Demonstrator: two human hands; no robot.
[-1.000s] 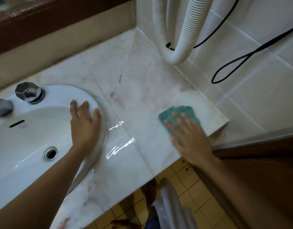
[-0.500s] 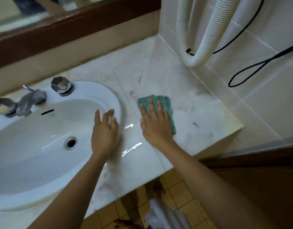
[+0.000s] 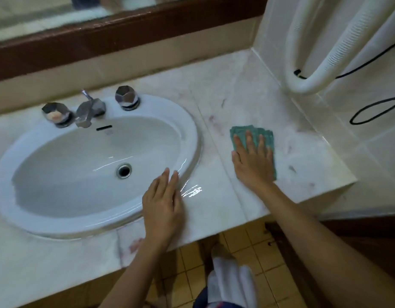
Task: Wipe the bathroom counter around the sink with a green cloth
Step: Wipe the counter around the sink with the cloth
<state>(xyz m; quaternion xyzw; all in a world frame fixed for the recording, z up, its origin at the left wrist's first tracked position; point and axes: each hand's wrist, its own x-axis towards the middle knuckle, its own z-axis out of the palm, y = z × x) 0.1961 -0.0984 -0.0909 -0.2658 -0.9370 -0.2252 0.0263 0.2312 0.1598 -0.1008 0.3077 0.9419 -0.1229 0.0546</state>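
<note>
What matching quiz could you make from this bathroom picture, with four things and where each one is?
Things:
1 green cloth
2 left hand
3 white hose
4 drain

Places:
A hanging by the tiled wall
B under the flat right hand, on the counter
C at the bottom of the sink
D lying flat over the sink's front rim

Pairs: 1-B, 2-D, 3-A, 4-C

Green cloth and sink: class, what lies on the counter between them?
Head view: only bare counter, with a seam and faint reddish stains, lies between the green cloth and the sink.
</note>
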